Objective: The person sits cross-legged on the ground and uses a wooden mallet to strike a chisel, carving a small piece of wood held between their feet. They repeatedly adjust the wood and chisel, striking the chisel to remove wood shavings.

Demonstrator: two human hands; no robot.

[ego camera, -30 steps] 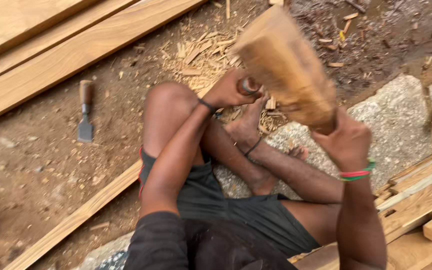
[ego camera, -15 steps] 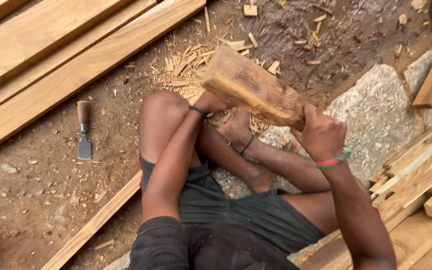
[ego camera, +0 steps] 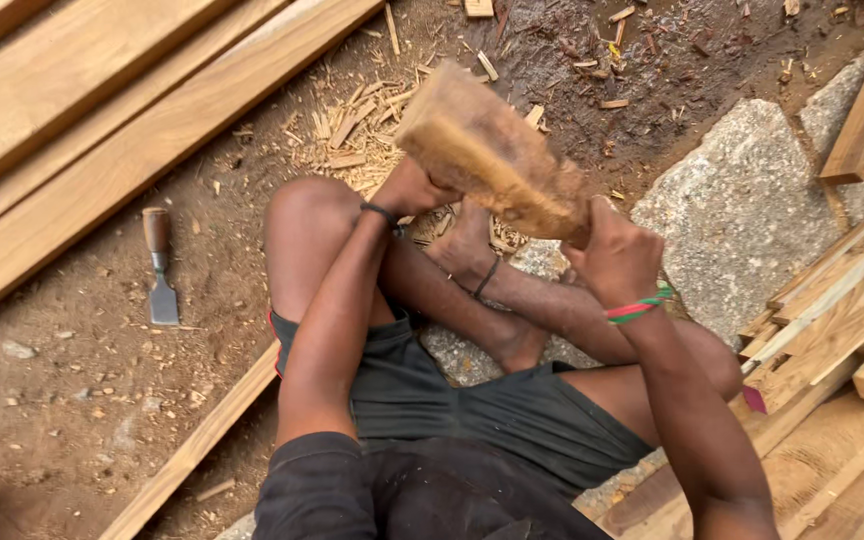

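Dark shorts and folded bare legs fill the near ground, where the person sits on the dirt. Above the knees both hands hold a rough wooden block (ego camera: 492,160): the right hand (ego camera: 617,260) is clenched on its near end, the left hand (ego camera: 407,190) wrapped round its far end. Half a second ago the block sat lower and flatter; now it is tilted up, lifted clear of the feet. Beyond, a chisel (ego camera: 160,268) lies on the dirt beside long planks (ego camera: 102,130), near scattered wood chips (ego camera: 352,125).
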